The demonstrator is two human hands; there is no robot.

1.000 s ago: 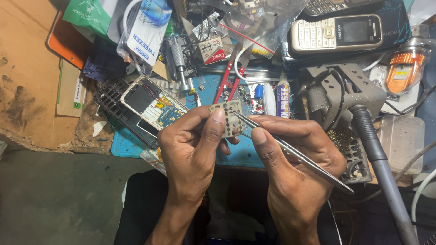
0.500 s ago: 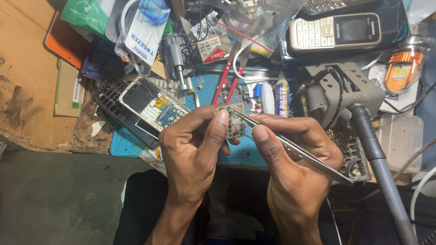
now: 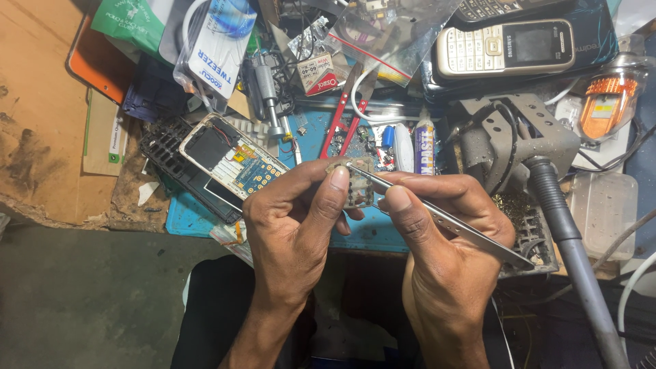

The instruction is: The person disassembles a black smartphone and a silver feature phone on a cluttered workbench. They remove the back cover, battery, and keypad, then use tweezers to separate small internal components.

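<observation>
My left hand (image 3: 294, 232) pinches a small circuit board (image 3: 357, 190) between thumb and fingers, held above the front edge of the blue work mat (image 3: 184, 213). My right hand (image 3: 444, 253) grips metal tweezers (image 3: 437, 215), whose tips touch the top edge of the small board. An opened phone with its blue circuit board exposed (image 3: 232, 160) lies on the mat just left of my left hand.
A white keypad phone (image 3: 506, 48) lies at the back right. A soldering iron in its metal stand (image 3: 547, 184) sits at the right, beside red-handled cutters (image 3: 342, 126), a paste tube (image 3: 425, 147) and plastic bags. A brown bench (image 3: 34, 123) spreads left.
Both hands have stayed together with the board and tweezers; the tweezer tips shifted slightly on the board. Nothing was let go.
</observation>
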